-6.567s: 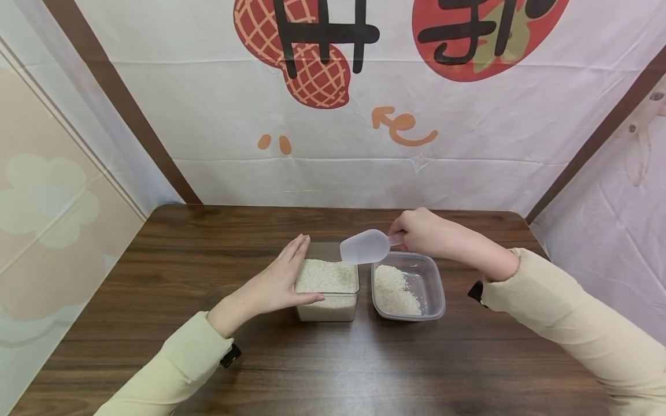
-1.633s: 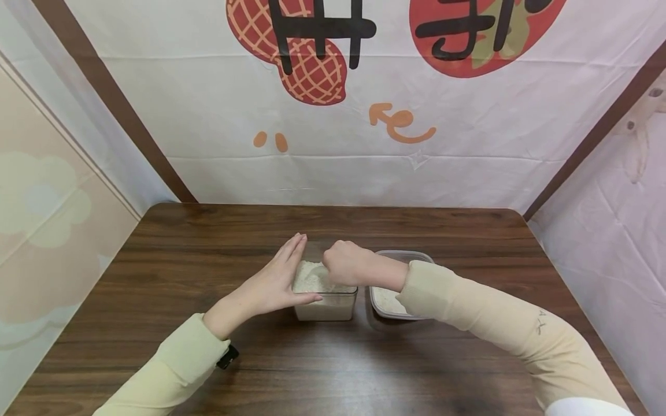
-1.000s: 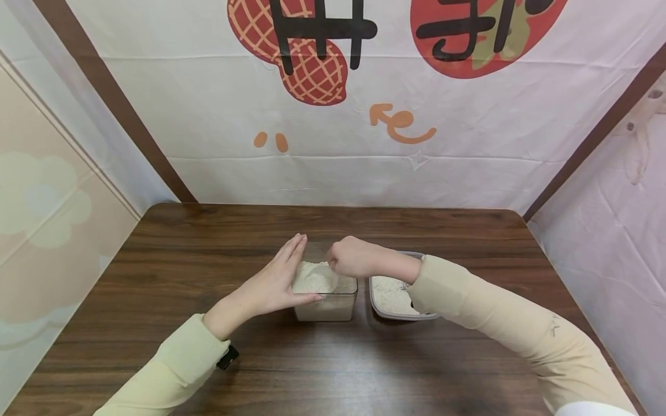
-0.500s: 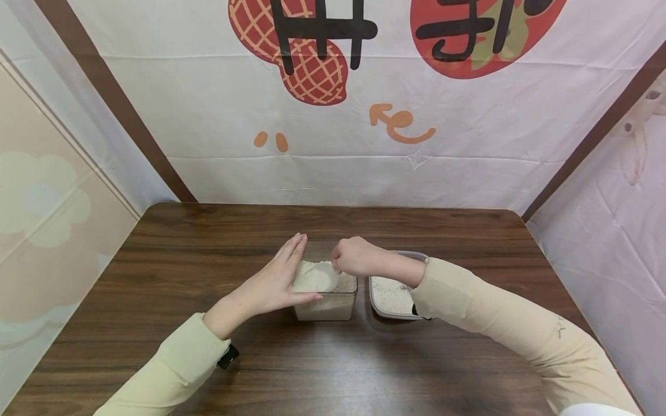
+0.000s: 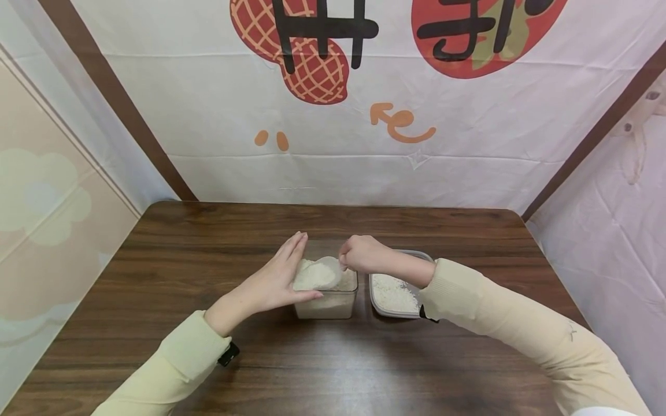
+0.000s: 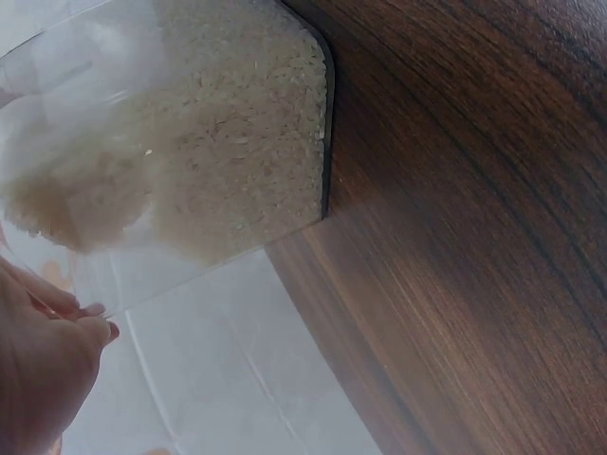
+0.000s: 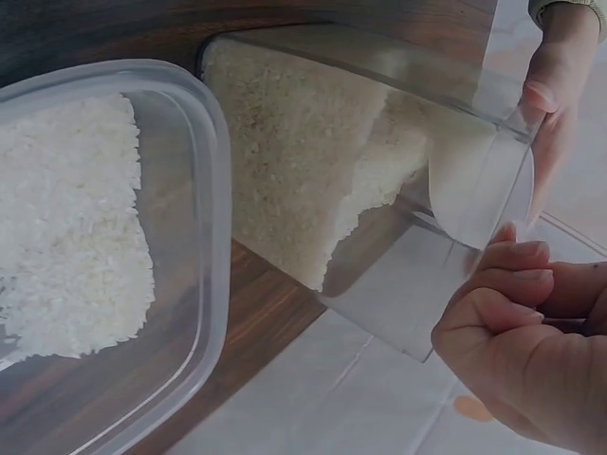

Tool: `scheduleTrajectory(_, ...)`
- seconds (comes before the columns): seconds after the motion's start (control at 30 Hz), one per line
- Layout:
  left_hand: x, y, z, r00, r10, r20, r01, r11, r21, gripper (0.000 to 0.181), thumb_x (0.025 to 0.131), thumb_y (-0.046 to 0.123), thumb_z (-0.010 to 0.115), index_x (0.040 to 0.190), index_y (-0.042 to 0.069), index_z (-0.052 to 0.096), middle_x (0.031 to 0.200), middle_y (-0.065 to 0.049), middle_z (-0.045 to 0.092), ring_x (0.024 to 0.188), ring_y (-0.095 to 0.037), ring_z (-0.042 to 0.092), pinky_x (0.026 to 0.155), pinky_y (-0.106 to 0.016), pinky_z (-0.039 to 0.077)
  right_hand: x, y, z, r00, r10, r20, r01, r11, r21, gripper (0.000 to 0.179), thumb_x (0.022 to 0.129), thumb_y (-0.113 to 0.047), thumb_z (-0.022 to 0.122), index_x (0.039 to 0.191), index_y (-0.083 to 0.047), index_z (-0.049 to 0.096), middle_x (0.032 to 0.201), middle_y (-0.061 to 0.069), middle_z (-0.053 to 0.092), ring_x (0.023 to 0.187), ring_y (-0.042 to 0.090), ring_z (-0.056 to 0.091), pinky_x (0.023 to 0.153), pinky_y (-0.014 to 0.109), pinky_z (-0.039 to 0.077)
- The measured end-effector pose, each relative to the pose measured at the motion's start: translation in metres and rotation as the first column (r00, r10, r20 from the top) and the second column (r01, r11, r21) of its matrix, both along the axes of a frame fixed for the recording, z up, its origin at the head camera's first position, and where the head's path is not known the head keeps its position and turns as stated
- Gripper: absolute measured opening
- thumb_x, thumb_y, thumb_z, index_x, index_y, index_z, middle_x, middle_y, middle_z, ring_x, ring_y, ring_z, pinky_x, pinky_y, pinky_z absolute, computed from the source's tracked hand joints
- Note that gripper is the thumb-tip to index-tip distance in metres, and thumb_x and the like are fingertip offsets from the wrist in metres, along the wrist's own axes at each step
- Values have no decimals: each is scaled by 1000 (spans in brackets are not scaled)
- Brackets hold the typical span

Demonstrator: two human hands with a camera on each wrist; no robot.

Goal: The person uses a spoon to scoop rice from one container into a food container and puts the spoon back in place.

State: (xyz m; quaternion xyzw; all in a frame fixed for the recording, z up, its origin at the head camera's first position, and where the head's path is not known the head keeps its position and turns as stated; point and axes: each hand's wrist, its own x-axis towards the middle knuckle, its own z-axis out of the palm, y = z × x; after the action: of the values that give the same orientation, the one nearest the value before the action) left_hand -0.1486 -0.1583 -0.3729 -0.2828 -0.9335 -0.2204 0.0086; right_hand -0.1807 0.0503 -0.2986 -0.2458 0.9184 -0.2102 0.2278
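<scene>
My left hand (image 5: 273,283) grips the left side of a clear rectangular container (image 5: 325,309) of rice, thumb along the near wall and fingers at the far one. My right hand (image 5: 364,254) pinches the handle of a translucent scoop (image 5: 333,264), which carries a heap of white rice over the container's mouth. In the right wrist view the scoop's bowl (image 7: 469,180) shows through the container wall, above the sloping rice (image 7: 294,142). My right forearm passes over a shallow plastic tub (image 5: 395,315), partly hiding it; white rice (image 7: 76,227) lies inside.
Both containers stand side by side on a dark wood-grain table (image 5: 234,225), a narrow gap between them. Behind it hangs a white printed cloth (image 5: 338,179). More cloth panels close off the left and right sides.
Earlier the scoop was held empty above the two containers, then dipped into the rice. Over the last second my right hand has drawn slightly up and right, the scoop now heaped. My left hand stays put.
</scene>
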Motion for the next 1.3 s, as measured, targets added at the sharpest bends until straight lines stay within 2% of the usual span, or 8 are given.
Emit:
scheduleTrajectory(0.13, 0, 0, 1, 1000, 3, 5, -3, 1000, -4, 108, 74, 56, 65, 142, -8, 11, 149, -20, 11, 137, -30, 11, 106, -44, 24, 0, 2, -2, 1000, -13, -22, 13, 1000, 8, 28, 82, -7, 43, 80, -6, 71, 62, 2, 59, 55, 8, 43, 53, 18, 35)
scheduleTrajectory(0.33, 0, 1, 3, 1000, 5, 15, -5, 1000, -6, 109, 74, 59, 64, 143, -7, 10, 149, -20, 10, 137, -30, 11, 106, -45, 24, 0, 6, 0, 995, -95, 22, 95, 995, -11, 26, 88, -10, 45, 78, -6, 69, 60, 1, 55, 61, 10, 47, 58, 20, 37)
scheduleTrajectory(0.53, -1, 1, 2, 1000, 0, 5, 0, 1000, -9, 109, 74, 58, 64, 142, -8, 11, 149, -21, 11, 137, -30, 11, 107, -44, 23, 0, 12, -3, 993, -115, 37, 117, 992, -57, 30, 91, -12, 45, 67, -3, 60, 59, -1, 51, 60, 12, 44, 63, 22, 37)
scheduleTrajectory(0.77, 0, 0, 2, 1000, 1, 19, -1, 1000, 0, 110, 74, 61, 62, 142, -8, 10, 149, -21, 9, 137, -30, 10, 107, -45, 23, 0, 18, -11, 982, -169, 86, 180, 974, -139, 26, 91, -13, 47, 72, -3, 62, 54, -1, 46, 51, 11, 33, 52, 22, 28)
scheduleTrajectory(1.0, 1, -1, 4, 999, 3, 32, -3, 1000, 2, 111, 74, 63, 60, 143, -7, 8, 150, -20, 8, 137, -30, 9, 107, -45, 23, 1, 22, -12, 968, -208, 141, 233, 951, -204, 30, 91, -12, 47, 63, -2, 53, 62, 4, 52, 51, 12, 31, 50, 23, 26)
scheduleTrajectory(1.3, 0, 0, 2, 1000, 3, 20, -4, 1000, 3, 111, 74, 62, 61, 143, -7, 9, 149, -20, 9, 137, -30, 9, 107, -45, 23, 4, 27, -16, 948, -260, 186, 302, 919, -253, 24, 93, -12, 46, 80, 0, 63, 58, 1, 48, 56, 12, 38, 54, 22, 30)
